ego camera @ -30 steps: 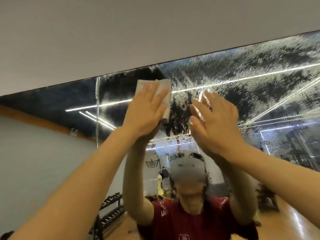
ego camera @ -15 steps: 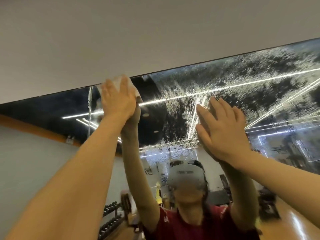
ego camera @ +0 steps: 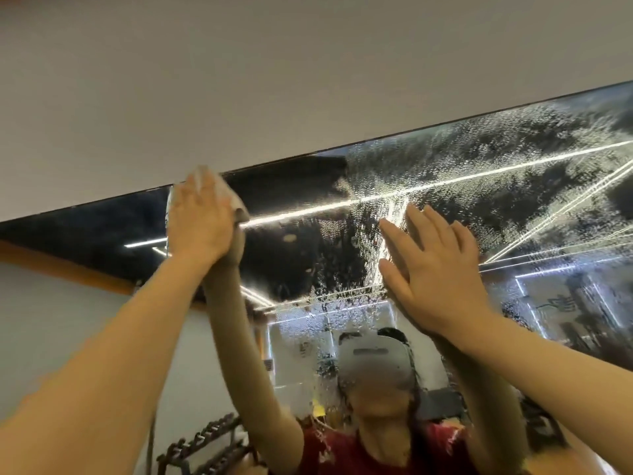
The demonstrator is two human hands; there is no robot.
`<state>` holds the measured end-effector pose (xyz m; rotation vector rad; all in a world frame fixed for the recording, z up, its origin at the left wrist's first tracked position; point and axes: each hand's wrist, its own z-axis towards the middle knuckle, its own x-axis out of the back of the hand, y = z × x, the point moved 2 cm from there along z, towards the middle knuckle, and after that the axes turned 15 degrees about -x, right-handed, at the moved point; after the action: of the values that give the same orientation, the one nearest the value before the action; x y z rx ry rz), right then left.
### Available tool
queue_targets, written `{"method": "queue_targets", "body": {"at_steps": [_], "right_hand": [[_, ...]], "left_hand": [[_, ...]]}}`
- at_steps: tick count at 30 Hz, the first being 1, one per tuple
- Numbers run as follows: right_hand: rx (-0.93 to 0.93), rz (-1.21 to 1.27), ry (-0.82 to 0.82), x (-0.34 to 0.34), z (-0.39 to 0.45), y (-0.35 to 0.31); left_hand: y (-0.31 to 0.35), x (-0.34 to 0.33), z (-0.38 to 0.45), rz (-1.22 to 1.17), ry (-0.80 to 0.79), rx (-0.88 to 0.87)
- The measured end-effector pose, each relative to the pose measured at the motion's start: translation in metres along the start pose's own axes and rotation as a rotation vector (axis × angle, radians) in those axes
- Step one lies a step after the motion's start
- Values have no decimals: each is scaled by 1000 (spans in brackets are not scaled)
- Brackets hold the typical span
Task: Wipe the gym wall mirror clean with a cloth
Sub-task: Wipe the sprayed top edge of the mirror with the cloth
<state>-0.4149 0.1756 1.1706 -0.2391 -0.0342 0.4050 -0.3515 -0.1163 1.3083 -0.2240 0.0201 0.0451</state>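
Note:
The wall mirror point(ego camera: 496, 200) fills the right and lower view, its top edge slanting under a plain grey wall. Spray droplets cover its right part; a dark patch near the middle left looks wiped. My left hand point(ego camera: 200, 221) presses a white cloth point(ego camera: 226, 192) flat against the glass at the mirror's top edge, on the left. The cloth is mostly hidden under my palm. My right hand point(ego camera: 435, 269) rests flat on the wet glass, fingers spread, holding nothing.
The grey wall point(ego camera: 274, 80) sits above the mirror's top edge. A vertical seam point(ego camera: 168, 217) between mirror panels runs just left of my left hand. The reflection shows a person in a red shirt, a dumbbell rack point(ego camera: 202, 443) and ceiling light strips.
My left hand has slid the cloth left and up along the glass to the top edge, leaving a wiped dark band. My right hand stays flat on the mirror.

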Motion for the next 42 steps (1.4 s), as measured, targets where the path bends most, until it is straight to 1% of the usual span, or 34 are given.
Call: {"method": "queue_targets", "body": {"at_steps": [2,4,5,6,7,10,11,13,15,17,18,21,24,26,27,29,31,34,37,39,42], "right_hand": [[-6,0,-7,0,0,-1],[-9,-1,-13,-1,-1,-2],[-8,1,-12,-1,0,-2],[-7,2,-8,-2,0,-2],[-4,3,-5,-2,0,-2],[3,12,3,-2,0,-1],[3,20,4,-2,0,-1],[3,68,0,1,1,0],[-1,169,-7,8,4,3],[3,233,35,15,8,10],[-2,225,66,18,12,16],[-49,142,80,24,24,36],[-73,72,42,23,28,48],[-75,52,35,20,27,51],[-78,50,36,19,26,51],[-80,52,41,19,26,51],[-74,56,49,19,26,51],[-64,43,44,19,26,52],[-62,35,48,18,25,52],[-67,27,53,18,25,52],[-73,17,38,18,25,51]], "left_hand": [[-12,1,-6,-1,17,65],[-4,-2,0,-9,21,110],[8,-4,6,-10,9,103],[27,-4,13,-13,-9,60],[50,-5,20,-26,-21,-22],[126,-11,27,-54,-44,-349],[140,-13,27,-66,-57,-407],[143,-17,28,-69,-98,-439],[133,-18,31,-50,-123,-437],[127,-16,30,-70,-122,-411],[128,-15,26,-79,-118,-405],[132,-14,-24,-111,-103,-451],[135,-5,-112,-176,-180,-526],[135,-4,-162,-158,-238,-575],[133,-5,-175,-135,-245,-608],[127,-8,-173,-111,-208,-651],[120,-11,-142,-116,-180,-594],[97,-14,-63,-92,-138,-401],[83,-16,-4,-37,-134,-318],[84,-19,6,-41,-135,-311],[93,-15,-26,-86,-130,-397]]}}
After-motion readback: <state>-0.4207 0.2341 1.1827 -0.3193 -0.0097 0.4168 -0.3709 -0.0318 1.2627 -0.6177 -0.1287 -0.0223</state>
